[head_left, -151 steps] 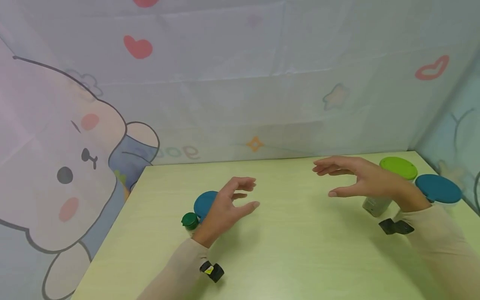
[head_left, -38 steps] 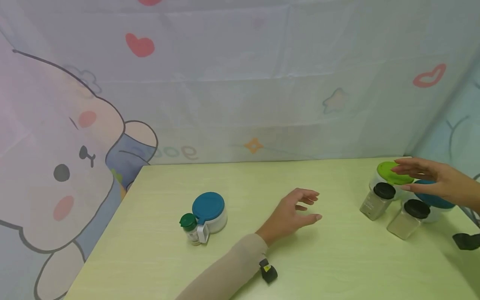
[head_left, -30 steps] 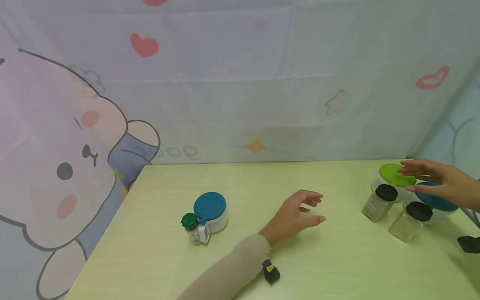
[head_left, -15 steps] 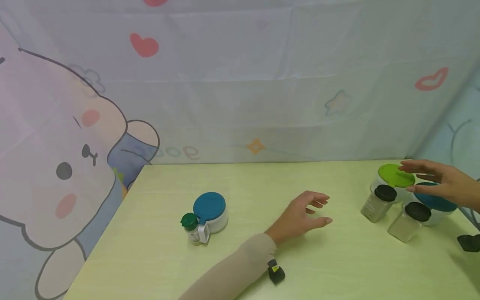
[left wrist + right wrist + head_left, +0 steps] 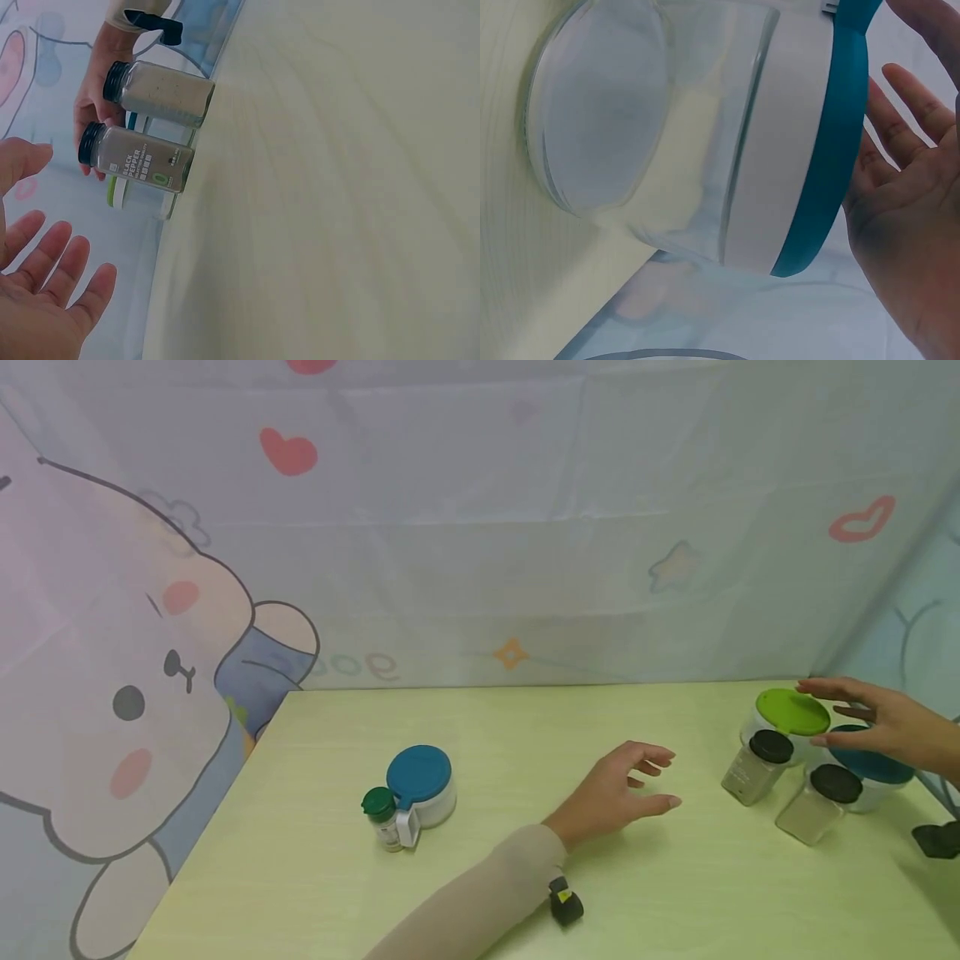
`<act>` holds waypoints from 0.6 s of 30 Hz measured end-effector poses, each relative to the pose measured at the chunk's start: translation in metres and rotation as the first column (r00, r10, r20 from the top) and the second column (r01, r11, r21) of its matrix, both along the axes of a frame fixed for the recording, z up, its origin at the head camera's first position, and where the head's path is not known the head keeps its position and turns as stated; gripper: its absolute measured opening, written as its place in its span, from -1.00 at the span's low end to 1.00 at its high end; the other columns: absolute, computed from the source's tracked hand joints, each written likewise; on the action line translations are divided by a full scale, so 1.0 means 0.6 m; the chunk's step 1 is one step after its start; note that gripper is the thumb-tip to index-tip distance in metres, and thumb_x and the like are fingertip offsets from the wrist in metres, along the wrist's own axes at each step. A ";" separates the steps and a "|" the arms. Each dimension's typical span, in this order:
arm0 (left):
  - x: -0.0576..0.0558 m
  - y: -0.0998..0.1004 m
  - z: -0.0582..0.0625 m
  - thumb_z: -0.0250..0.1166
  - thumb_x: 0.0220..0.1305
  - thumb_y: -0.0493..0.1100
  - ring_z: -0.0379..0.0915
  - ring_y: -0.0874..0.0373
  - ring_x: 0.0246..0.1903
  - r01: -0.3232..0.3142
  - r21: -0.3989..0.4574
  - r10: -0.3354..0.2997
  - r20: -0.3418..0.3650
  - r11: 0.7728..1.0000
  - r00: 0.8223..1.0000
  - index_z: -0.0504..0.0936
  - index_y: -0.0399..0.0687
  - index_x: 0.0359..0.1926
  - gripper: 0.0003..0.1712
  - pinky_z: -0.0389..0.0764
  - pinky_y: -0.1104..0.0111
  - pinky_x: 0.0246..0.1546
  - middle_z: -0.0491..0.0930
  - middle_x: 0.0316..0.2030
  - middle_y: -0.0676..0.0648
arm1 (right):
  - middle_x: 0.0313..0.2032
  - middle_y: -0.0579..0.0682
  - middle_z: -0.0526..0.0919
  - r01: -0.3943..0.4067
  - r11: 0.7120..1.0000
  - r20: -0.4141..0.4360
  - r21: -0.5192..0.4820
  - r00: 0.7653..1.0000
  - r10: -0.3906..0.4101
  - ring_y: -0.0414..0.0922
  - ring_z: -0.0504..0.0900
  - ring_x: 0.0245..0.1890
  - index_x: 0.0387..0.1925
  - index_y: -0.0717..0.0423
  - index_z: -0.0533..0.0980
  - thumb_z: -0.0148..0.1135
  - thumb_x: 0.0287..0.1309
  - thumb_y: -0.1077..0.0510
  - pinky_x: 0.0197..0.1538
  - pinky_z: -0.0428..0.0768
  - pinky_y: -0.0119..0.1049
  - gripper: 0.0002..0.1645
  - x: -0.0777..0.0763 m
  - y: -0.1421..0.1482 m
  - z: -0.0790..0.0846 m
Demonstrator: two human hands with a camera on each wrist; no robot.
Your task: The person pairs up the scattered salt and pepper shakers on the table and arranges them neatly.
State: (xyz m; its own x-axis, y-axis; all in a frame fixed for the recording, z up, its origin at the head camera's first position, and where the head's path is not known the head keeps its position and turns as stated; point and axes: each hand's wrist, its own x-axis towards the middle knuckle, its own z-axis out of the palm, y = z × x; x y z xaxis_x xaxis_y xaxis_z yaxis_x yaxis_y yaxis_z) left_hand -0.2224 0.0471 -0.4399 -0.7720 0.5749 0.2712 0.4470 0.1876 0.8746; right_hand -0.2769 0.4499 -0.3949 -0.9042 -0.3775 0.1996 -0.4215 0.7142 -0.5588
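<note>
My left hand point(image 5: 611, 797) hovers above the table's middle with nothing in it, fingers loosely bent and thumb apart. To its right stands a black-capped jar labelled black pepper point(image 5: 139, 161), nearest that hand. Another black-capped spice jar point(image 5: 808, 817) is close beside it. Behind these are a jar with a lime-green lid point(image 5: 791, 712) and a glass jar with a teal lid point(image 5: 821, 157). My right hand point(image 5: 885, 718) is spread over these two lids in the head view and holds nothing. In the right wrist view its palm point(image 5: 915, 217) lies alongside the teal lid.
On the table's left side stand a blue-lidded white jar point(image 5: 435, 802) with a handle and a small green-capped bottle point(image 5: 386, 828). The pale yellow table point(image 5: 315, 893) ends at a printed cloth backdrop point(image 5: 465, 568).
Over five seconds my left hand has moved right, away from the blue-lidded jar. My right hand has moved right too, uncovering the black-capped jars. Lately only the left hand drifts further right.
</note>
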 end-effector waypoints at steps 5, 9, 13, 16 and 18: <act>-0.003 0.010 0.002 0.42 0.32 -0.04 0.50 0.28 0.12 0.007 -0.005 -0.007 0.000 1.000 1.000 0.48 0.17 0.31 -0.44 0.58 0.44 0.11 0.53 0.14 0.14 | 0.29 -0.55 0.15 0.003 1.000 0.002 0.026 1.000 -0.003 -0.80 0.06 0.16 0.50 0.05 0.24 0.48 0.13 0.27 0.08 0.07 -0.86 -0.05 -0.008 0.003 -0.002; -0.006 0.017 0.000 0.42 0.32 -0.04 0.50 0.28 0.13 0.008 -0.016 -0.009 -0.004 1.000 1.000 0.48 0.17 0.31 -0.43 0.56 0.47 0.11 0.51 0.16 0.15 | 0.32 -0.50 0.14 0.012 0.999 0.014 0.039 1.000 -0.012 -0.80 0.02 0.17 0.51 0.03 0.23 0.48 0.15 0.24 0.27 0.04 -0.76 -0.05 -0.012 0.004 -0.004; -0.005 0.027 -0.003 0.43 0.32 -0.05 0.50 0.28 0.14 0.019 -0.016 -0.019 -0.001 1.000 1.000 0.48 0.16 0.31 -0.42 0.56 0.47 0.11 0.51 0.17 0.14 | 0.31 -0.51 0.14 0.014 0.999 0.010 0.040 1.000 -0.014 -0.80 0.02 0.17 0.51 0.06 0.22 0.48 0.14 0.24 0.26 0.03 -0.78 -0.04 -0.014 0.006 -0.007; -0.004 0.034 -0.004 0.43 0.31 -0.05 0.49 0.29 0.14 0.024 -0.019 -0.024 0.004 1.000 1.000 0.48 0.16 0.32 -0.41 0.56 0.47 0.12 0.50 0.18 0.12 | 0.33 -0.45 0.16 0.010 0.999 0.012 0.038 1.000 -0.010 -0.79 0.01 0.17 0.51 0.08 0.22 0.49 0.13 0.24 0.39 0.07 -0.65 -0.03 -0.018 0.007 -0.007; -0.004 0.039 -0.003 0.43 0.30 -0.06 0.49 0.29 0.14 0.024 -0.024 -0.024 0.004 0.999 1.000 0.47 0.16 0.33 -0.40 0.56 0.46 0.13 0.49 0.18 0.12 | 0.36 -0.37 0.17 0.008 1.000 0.026 0.026 1.000 -0.008 -0.79 0.01 0.17 0.51 0.10 0.20 0.49 0.13 0.25 0.57 0.10 -0.14 -0.02 -0.022 0.009 -0.007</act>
